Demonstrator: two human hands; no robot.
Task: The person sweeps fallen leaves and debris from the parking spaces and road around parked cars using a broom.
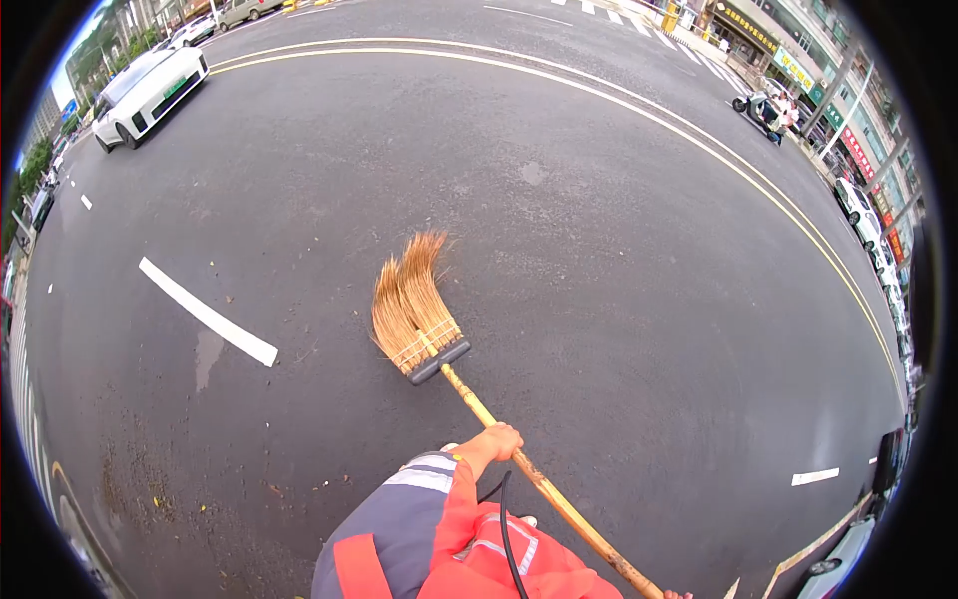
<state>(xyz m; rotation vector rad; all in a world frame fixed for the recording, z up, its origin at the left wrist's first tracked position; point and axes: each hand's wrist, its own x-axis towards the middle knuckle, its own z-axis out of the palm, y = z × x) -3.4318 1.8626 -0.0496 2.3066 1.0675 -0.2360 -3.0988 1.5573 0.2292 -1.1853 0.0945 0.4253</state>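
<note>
A broom (419, 304) with long straw-coloured bristles and a dark grey clamp reaches out over the asphalt, its bristles fanned away from me and bent at the tips. My left hand (502, 440) is wrapped around the yellow bamboo-like handle (574, 519), a little below the clamp. At the bottom edge of the view, only a few fingers of my right hand (678, 595) show, closed at the lower part of the handle. An orange and grey jacket with reflective bands covers my left arm, and a black cord hangs in front of my body.
A white car (155, 95) is on the road at the upper left. At the upper right, a person is with a scooter (763, 112) near the kerb. Parked cars (860, 212) line the right side. Leaves and grit (160, 499) lie at the lower left, near a white lane mark (208, 313).
</note>
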